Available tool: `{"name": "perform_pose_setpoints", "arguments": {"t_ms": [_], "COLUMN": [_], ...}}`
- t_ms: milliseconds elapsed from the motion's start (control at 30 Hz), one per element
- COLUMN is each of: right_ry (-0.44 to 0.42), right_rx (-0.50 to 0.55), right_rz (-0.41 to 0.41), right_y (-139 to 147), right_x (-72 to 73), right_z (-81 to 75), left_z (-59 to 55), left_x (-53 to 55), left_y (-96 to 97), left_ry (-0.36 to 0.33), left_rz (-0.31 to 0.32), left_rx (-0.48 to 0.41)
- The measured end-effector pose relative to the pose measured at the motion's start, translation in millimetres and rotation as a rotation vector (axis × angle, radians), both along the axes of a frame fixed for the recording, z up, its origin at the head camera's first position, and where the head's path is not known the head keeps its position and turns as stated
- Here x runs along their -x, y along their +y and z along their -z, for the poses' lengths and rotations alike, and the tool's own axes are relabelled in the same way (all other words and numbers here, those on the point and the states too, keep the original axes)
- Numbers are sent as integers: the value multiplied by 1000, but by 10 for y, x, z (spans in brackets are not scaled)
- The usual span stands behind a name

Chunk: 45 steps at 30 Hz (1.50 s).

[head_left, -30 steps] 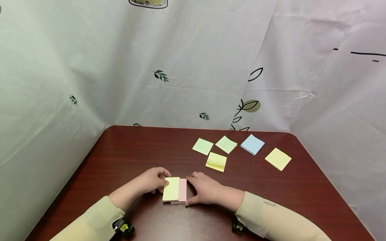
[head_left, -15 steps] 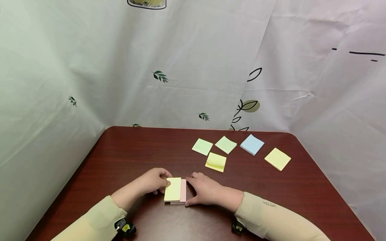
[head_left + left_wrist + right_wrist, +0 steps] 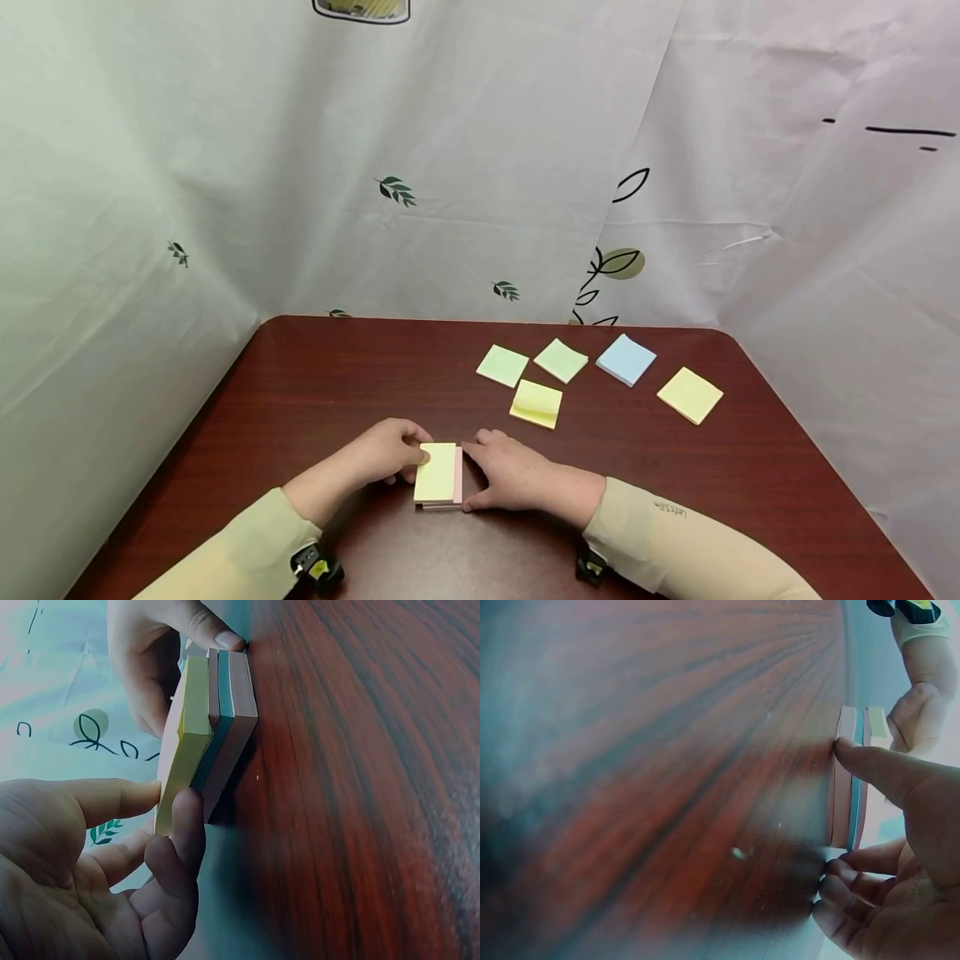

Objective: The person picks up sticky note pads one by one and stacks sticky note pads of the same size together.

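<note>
My left hand (image 3: 386, 450) pinches a yellow sticky note pad (image 3: 437, 472) by its left edge, thumb on top and fingers below. This pad lies over a stack of sticky note pads, and a narrow pink strip (image 3: 458, 477) shows at its right. In the left wrist view the layers under the yellow pad are a pink pad, a blue pad (image 3: 225, 681) and a thicker pink pad (image 3: 241, 694) at the bottom. My right hand (image 3: 510, 471) holds the stack's right end, thumb at the near corner and fingers at the far corner.
Beyond the hands lie two green pads (image 3: 502, 366), a blue pad (image 3: 627, 360), a yellow pad (image 3: 690, 396) and another yellow pad (image 3: 536, 404) with a creased top sheet. The dark red wooden table (image 3: 337, 367) ends at a white patterned curtain (image 3: 465, 167).
My left hand has slid the yellow pad to the right over the stack, so the pink strip beside it has narrowed. My right hand has stayed in place.
</note>
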State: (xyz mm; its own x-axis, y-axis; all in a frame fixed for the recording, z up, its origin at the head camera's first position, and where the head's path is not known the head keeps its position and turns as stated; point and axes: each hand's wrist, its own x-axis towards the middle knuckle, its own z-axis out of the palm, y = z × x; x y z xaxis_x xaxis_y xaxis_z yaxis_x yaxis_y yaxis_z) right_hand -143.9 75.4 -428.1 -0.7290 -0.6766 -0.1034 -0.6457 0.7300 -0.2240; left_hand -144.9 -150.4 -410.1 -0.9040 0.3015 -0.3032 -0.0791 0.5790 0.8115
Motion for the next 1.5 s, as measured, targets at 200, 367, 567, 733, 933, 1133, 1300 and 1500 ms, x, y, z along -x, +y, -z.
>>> {"name": "perform_pose_setpoints", "arguments": {"t_ms": [200,367,567,733,933,1133,1300,1500], "right_ry": [-6,0,15,18,13,17,-2,-55], "right_rx": [1,3,4,0,-7,-5,10,85], "right_rz": [5,3,-6,-9,-4,0,0,9], "right_y": [1,0,-3,-4,-7,7,46,148], "right_x": [1,2,-6,-15,-16,-14,-12,3], "right_z": [7,5,2,-8,-12,-12,-24,-83], "left_z": [-9,-8,6,24,33,27,41,10], "left_x": [1,-2,1,2,1,1,6,20], "left_y": [32,43,54,69,80,82,67,34], "left_ry": [13,16,24,34,36,19,9,189], "left_rz": [5,2,16,26,22,7,-18,-27], "left_rx": [-9,-8,0,4,1,-23,-35,141]}}
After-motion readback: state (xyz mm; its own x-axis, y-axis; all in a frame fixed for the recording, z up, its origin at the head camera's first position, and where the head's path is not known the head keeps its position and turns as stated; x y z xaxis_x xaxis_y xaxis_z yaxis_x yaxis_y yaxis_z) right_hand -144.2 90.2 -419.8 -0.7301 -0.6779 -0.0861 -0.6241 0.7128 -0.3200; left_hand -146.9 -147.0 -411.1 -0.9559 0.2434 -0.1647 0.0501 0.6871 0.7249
